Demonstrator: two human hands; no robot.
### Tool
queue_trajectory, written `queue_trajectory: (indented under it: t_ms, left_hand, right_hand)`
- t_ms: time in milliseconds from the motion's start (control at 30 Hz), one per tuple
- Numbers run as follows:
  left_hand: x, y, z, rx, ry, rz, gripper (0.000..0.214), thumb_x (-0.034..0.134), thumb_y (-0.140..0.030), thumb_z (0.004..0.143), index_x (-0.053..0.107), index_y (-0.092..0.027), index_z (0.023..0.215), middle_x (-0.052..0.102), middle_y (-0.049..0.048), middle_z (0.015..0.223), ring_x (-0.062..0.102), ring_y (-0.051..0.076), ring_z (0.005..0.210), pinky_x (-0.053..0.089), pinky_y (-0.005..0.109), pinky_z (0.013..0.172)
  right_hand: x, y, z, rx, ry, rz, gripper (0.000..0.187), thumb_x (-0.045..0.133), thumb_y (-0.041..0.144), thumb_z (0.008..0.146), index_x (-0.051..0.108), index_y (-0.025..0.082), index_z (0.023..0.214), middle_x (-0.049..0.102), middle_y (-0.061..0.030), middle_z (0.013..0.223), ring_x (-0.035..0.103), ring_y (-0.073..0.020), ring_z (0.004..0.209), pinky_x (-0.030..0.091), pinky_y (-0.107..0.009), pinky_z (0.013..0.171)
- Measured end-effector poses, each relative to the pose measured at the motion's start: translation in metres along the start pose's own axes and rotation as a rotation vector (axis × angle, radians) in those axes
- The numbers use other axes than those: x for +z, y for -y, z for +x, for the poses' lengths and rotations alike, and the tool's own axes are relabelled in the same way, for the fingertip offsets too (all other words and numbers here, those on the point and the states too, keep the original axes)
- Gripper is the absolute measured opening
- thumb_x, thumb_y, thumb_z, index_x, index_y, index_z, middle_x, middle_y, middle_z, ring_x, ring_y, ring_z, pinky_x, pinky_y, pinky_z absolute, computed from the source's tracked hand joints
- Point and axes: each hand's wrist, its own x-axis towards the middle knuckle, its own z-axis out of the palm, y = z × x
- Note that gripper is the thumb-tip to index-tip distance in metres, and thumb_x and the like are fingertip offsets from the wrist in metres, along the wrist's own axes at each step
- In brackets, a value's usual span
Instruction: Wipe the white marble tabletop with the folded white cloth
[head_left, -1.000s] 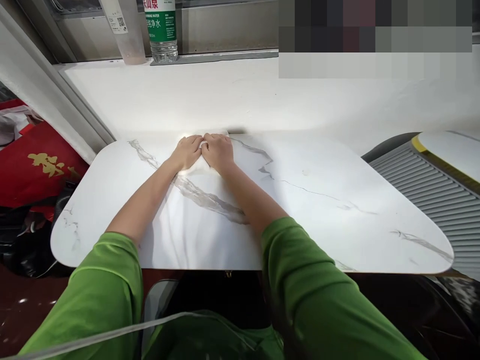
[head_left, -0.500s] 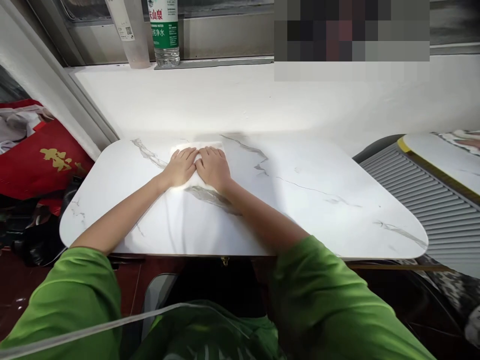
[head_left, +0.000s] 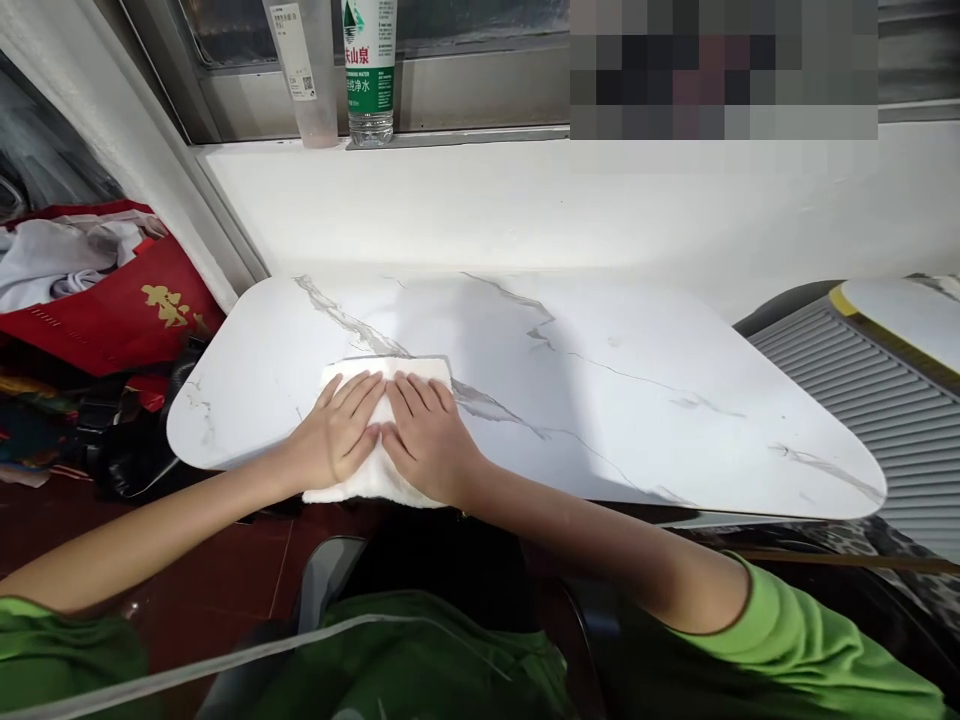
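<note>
A folded white cloth [head_left: 373, 482] lies at the near edge of the white marble table [head_left: 600, 400], its near end hanging over the edge. My left hand [head_left: 337, 432] lies flat on the cloth with fingers stretched out. Beside it, thumbs touching, my right hand [head_left: 426, 435] presses flat on the same cloth with fingers spread. Both arms come from green sleeves at the bottom of the view.
A water bottle [head_left: 369, 70] with a green label and a clear cup [head_left: 305, 75] stand on the window sill at the back. A red bag [head_left: 127, 310] with clothes sits to the left. A grey slatted unit [head_left: 862, 400] stands at right.
Both hands have slid the white cloth from the far side of the table back to its near edge. The view has shifted with them.
</note>
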Motion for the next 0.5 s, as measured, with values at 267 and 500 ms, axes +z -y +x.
queue_trajectory:
  t_ms: [267,500]
  left_hand:
    - [0.008,0.038,0.059,-0.206,0.026,0.016,0.055,0.032,-0.026,0.095,0.038,-0.008,0.147,0.039,0.0162,0.156,0.032,0.028,0.147,0.020,0.053,0.121]
    - [0.012,0.121,0.151,-0.225,-0.028,0.021,0.054,0.032,-0.024,0.092,0.044,-0.010,0.142,0.045,0.0153,0.152,0.037,0.027,0.143,0.025,0.047,0.119]
  right_hand:
    - [0.022,-0.041,0.064,0.003,0.096,-0.013,0.052,0.036,0.029,0.096,0.050,0.001,0.138,0.050,-0.0200,0.147,0.042,-0.0321,0.136,0.025,-0.048,0.116]
    - [0.055,-0.095,0.165,0.036,0.094,-0.042,0.046,0.035,0.023,0.094,0.053,0.004,0.132,0.055,-0.0210,0.140,0.047,-0.0316,0.128,0.029,-0.045,0.110]
